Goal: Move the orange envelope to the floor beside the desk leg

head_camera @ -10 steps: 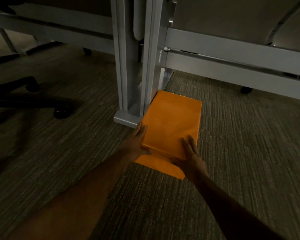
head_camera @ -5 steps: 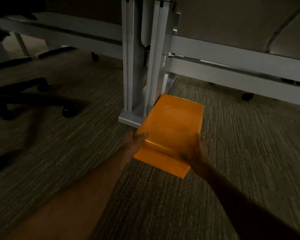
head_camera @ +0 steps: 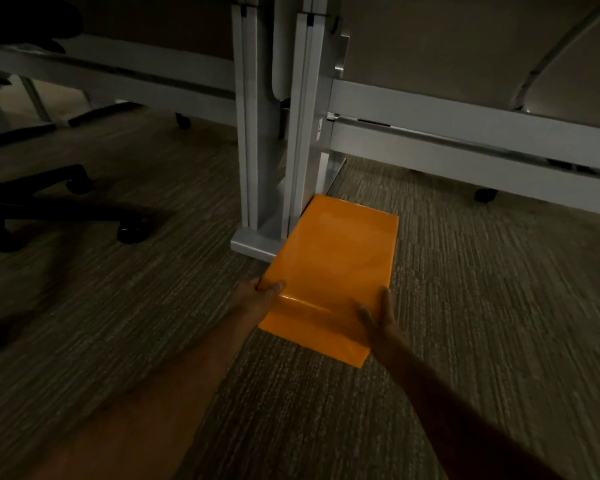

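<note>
Dim light, carpeted floor (head_camera: 482,306), view down along both my forearms.

Far to the left of my left grip: the black base of an office chair (head_camera: 49,206), one spoke ending in a castor (head_camera: 131,232) on the carpet. Well apart from anything I hold.

Left hand (head_camera: 257,296): grip closed on the near left corner of the orange envelope (head_camera: 333,268). Thumb lies on the top face, the other fingers are hidden beneath or behind the edge. Just beyond this grip stands the grey desk leg (head_camera: 274,150), two upright metal posts rising out of a flat foot plate (head_camera: 253,242) on the floor.

Between my two grips: the envelope, flat and glossy, long side running away from me. Its far left edge lies against the desk leg's foot, seemingly touching it. A crease crosses it near my hands, and the loose flap (head_camera: 312,336) hangs toward me, down onto the carpet. Whether the far end rests fully on the floor I cannot tell.

Right hand (head_camera: 378,317): grip closed on the near right edge of the envelope, fingers spread over the top face by the crease, thumb hidden.

Beyond and to the right of the right grip: a pale horizontal rail (head_camera: 465,147) of the desk frame, with a small dark castor (head_camera: 485,194) under it
</note>
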Demonstrator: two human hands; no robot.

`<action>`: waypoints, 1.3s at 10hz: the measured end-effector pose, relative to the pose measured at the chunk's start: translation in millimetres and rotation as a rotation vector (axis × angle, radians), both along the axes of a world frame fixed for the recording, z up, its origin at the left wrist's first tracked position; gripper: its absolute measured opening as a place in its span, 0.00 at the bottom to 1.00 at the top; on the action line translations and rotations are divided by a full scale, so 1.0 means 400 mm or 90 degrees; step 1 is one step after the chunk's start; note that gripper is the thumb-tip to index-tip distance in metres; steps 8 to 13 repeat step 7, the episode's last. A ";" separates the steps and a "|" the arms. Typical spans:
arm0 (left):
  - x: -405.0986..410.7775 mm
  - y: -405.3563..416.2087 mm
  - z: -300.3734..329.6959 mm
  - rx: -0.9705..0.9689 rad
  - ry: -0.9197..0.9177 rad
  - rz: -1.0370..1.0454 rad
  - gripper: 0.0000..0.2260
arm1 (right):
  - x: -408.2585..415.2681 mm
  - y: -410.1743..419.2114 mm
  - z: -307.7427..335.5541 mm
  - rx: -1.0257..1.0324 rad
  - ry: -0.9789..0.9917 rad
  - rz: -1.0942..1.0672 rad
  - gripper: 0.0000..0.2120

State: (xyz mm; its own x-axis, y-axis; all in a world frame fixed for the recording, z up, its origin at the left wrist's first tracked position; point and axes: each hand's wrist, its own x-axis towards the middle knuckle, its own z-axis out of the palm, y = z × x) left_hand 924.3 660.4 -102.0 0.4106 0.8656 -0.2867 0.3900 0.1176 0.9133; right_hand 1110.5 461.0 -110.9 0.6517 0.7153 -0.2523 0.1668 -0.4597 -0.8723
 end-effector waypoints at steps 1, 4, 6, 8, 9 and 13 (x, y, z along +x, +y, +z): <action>-0.003 0.001 -0.003 -0.007 0.010 -0.003 0.17 | 0.002 0.000 -0.002 -0.008 -0.004 0.004 0.44; 0.029 -0.057 0.011 0.250 0.310 -0.030 0.35 | 0.015 0.004 0.011 -0.052 -0.036 0.014 0.42; -0.041 -0.100 0.110 0.390 0.299 -0.131 0.31 | -0.001 -0.013 0.067 -0.025 -0.090 0.022 0.43; -0.073 -0.104 0.141 0.376 0.228 -0.157 0.29 | -0.018 -0.009 0.096 -0.074 -0.158 -0.021 0.48; -0.073 -0.104 0.141 0.376 0.228 -0.157 0.29 | -0.018 -0.009 0.096 -0.074 -0.158 -0.021 0.48; -0.073 -0.104 0.141 0.376 0.228 -0.157 0.29 | -0.018 -0.009 0.096 -0.074 -0.158 -0.021 0.48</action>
